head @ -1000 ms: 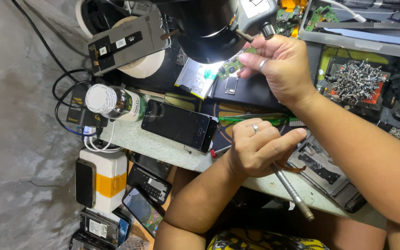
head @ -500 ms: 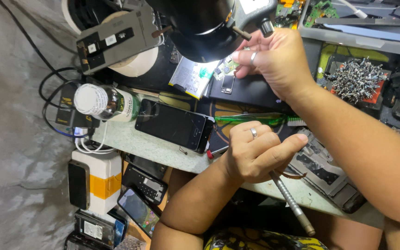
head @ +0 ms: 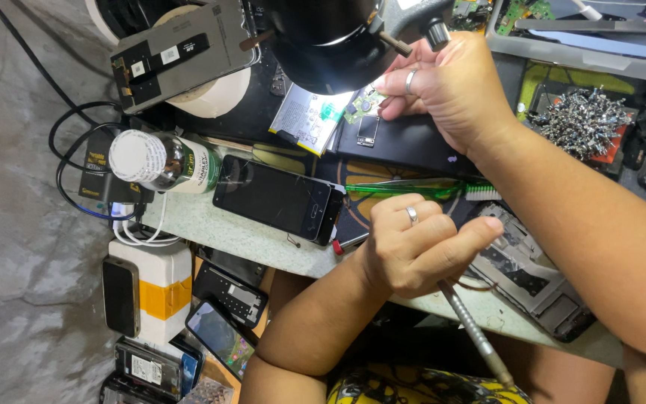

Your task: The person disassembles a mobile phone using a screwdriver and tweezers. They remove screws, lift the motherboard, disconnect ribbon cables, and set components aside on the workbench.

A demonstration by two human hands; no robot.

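At nine o'clock on the bench lies a dark phone (head: 278,199). Right of it, the left hand (head: 413,251) grips a metal tool (head: 472,333), shaft slanting toward five o'clock. At one o'clock, the right hand (head: 450,86) pinches a small green circuit board (head: 364,105), nearer this hand.

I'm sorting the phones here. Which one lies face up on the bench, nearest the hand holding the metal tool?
The black phone with the dark screen, beside the white-capped bottle, just left of the left hand. The other phones sit lower, stacked off the bench edge.
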